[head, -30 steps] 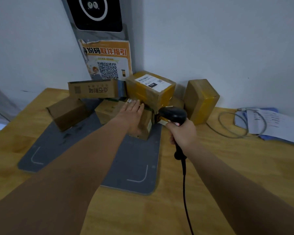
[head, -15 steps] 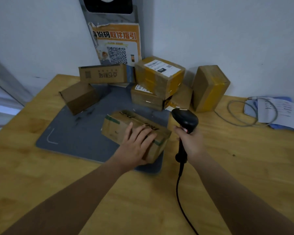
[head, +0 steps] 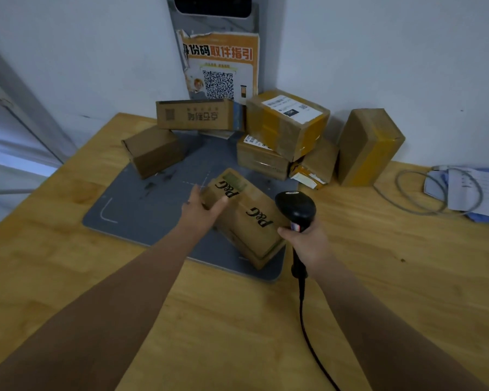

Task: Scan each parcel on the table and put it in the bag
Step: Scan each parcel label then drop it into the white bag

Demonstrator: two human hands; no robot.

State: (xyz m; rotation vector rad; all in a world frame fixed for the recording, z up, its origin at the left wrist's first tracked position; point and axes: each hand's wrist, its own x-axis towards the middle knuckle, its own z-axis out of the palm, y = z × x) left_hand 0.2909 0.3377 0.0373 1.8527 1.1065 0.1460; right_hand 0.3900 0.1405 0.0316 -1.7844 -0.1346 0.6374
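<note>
A long brown cardboard parcel printed "P&G" lies tilted on the near right corner of the grey mat. My left hand grips its far left end, thumb on top. My right hand holds a black corded barcode scanner upright just right of the parcel, its head beside the parcel's top. Several other parcels are piled at the back: a taped one with a white label, a flat printed box, a small plain box and an upright taped box. No bag is in view.
The wooden table runs to the wall. A grey coiled cable and papers lie at the right. An orange QR poster hangs on the stand behind the pile. The scanner's cord trails toward me.
My left hand pulled the P&G parcel off the pile toward me and turned it, so its printed face now shows. The scanner came back with my right hand to the parcel's right side.
</note>
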